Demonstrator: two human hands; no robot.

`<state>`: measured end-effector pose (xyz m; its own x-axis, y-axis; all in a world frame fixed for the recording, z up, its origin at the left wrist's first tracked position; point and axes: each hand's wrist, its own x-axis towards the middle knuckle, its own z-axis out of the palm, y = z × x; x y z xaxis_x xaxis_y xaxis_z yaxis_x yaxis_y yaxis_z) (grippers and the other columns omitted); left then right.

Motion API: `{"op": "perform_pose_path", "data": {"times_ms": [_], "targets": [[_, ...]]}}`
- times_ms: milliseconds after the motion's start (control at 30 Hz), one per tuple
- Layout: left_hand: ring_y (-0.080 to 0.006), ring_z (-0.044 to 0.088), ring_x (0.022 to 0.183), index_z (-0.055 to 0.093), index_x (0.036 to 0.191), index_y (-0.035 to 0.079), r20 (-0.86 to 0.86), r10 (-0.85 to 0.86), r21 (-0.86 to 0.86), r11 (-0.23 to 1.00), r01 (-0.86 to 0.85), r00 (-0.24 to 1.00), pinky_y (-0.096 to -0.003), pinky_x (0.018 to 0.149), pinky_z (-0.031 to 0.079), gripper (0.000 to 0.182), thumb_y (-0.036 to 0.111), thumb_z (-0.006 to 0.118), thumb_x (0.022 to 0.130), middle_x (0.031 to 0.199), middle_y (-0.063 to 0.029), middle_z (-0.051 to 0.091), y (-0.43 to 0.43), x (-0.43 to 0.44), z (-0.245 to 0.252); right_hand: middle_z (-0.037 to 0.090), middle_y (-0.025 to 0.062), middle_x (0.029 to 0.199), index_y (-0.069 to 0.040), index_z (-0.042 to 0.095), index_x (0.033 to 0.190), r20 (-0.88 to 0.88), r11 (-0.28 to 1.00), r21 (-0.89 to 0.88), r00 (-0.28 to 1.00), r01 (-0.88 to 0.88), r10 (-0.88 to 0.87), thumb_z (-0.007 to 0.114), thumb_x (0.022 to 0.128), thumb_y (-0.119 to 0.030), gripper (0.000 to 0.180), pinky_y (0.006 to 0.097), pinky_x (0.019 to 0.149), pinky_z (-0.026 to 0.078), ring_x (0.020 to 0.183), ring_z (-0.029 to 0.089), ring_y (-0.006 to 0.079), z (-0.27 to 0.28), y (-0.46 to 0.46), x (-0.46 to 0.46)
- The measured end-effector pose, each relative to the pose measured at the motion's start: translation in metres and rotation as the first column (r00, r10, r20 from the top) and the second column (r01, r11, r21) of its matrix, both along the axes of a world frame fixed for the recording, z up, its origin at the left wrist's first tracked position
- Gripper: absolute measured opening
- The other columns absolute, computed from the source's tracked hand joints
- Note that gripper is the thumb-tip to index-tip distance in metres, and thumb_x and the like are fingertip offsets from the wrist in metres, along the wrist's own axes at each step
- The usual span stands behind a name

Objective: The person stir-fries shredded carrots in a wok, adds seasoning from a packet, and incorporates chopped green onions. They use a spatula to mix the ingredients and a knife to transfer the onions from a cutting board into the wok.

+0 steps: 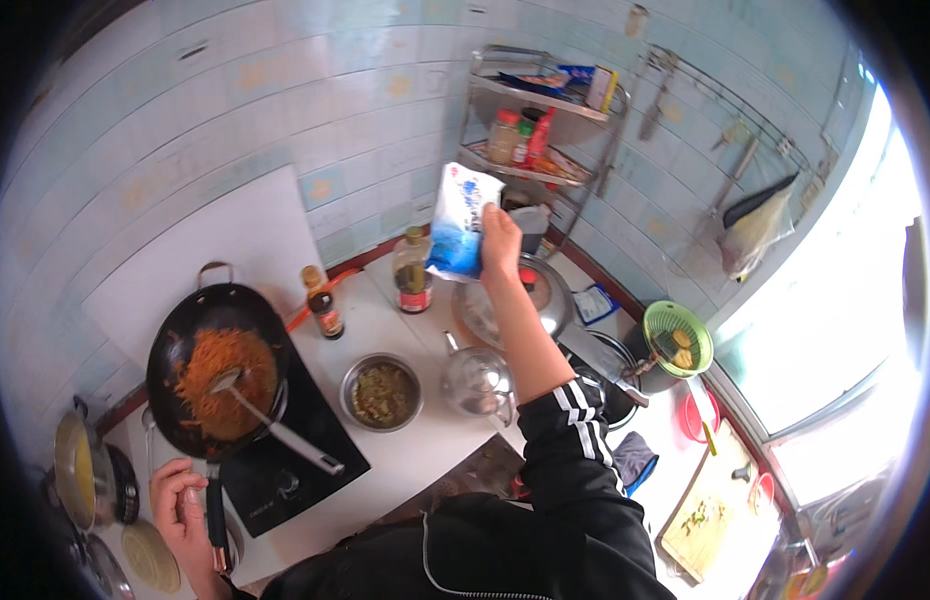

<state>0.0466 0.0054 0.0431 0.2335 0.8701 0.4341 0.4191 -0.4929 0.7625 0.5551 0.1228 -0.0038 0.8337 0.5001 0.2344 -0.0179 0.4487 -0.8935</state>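
Note:
My right hand (501, 241) grips a white-and-blue plastic packet (457, 221) by its right edge, raised in front of the corner rack. The packet bears writing. My left hand (178, 495) is loosely curled beside the black handle (216, 510) of a wok and is not wrapped around it. Shredded orange food, seemingly carrot, (228, 356) lies in the black wok (168, 337). A metal spatula (285, 435) rests in it, its handle hanging over the rim. The wok sits on a black induction cooker (315, 457).
A steel bowl of chopped food (381, 393), a steel kettle (477, 381), a sauce bottle (326, 304) and a larger bottle (413, 274) stand on the counter. A lidded pan (551, 300) is under my right forearm. A cleaver (596, 356) lies near a green strainer (678, 341).

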Motion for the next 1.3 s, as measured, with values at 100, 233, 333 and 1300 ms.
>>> {"op": "perform_pose_path", "data": {"times_ms": [100,233,333,1300], "targets": [[-0.0144,0.053,0.082,0.056,0.091,-0.002,0.013,-0.039,-0.053,0.998,0.039,0.999,-0.0249,0.076,0.043,0.012,0.001,0.045,0.086,0.108,-0.0112,0.052,0.013,0.053,0.005,0.06,0.0005,0.079,0.002,0.061,0.091,0.044,0.971,-0.02,0.97,0.239,-0.238,0.047,0.095,-0.02,0.026,0.0253,0.066,0.042,0.071,0.049,0.0074,-0.018,-0.04,0.082],[-0.0141,0.052,0.082,0.056,0.09,-0.001,-0.036,-0.109,-0.117,0.988,0.104,0.993,-0.0247,0.075,0.043,0.012,0.002,0.045,0.087,0.107,-0.0109,0.051,0.029,0.114,0.011,0.056,0.0022,0.071,0.003,0.056,0.082,0.209,0.844,-0.107,0.842,0.525,-0.497,0.047,0.095,-0.02,0.028,0.0274,0.061,0.04,0.067,0.044,0.0086,-0.072,-0.09,0.189],[-0.0152,0.052,0.083,0.056,0.089,-0.001,-0.149,-0.154,-0.153,0.98,0.131,0.977,-0.0255,0.076,0.042,0.011,0.001,0.046,0.084,0.108,-0.011,0.05,0.044,0.158,0.01,0.049,0.0055,0.064,0.004,0.05,0.076,0.299,0.693,-0.079,0.68,0.717,-0.67,0.049,0.094,-0.021,0.03,0.0305,0.058,0.038,0.065,0.039,0.0112,-0.133,-0.11,0.274],[-0.024,0.057,0.092,0.061,0.096,0.002,-0.507,-0.327,-0.198,0.945,0.262,0.798,-0.0318,0.078,0.046,0.012,0.007,0.052,0.09,0.109,-0.013,0.058,0.096,0.307,-0.006,0.053,0.0078,0.057,-0.001,0.055,0.081,0.039,0.369,-0.843,0.729,0.391,-0.684,0.065,0.082,-0.015,0.018,0.0346,0.043,0.041,0.045,0.052,0.0208,-0.345,-0.194,0.434]]}}
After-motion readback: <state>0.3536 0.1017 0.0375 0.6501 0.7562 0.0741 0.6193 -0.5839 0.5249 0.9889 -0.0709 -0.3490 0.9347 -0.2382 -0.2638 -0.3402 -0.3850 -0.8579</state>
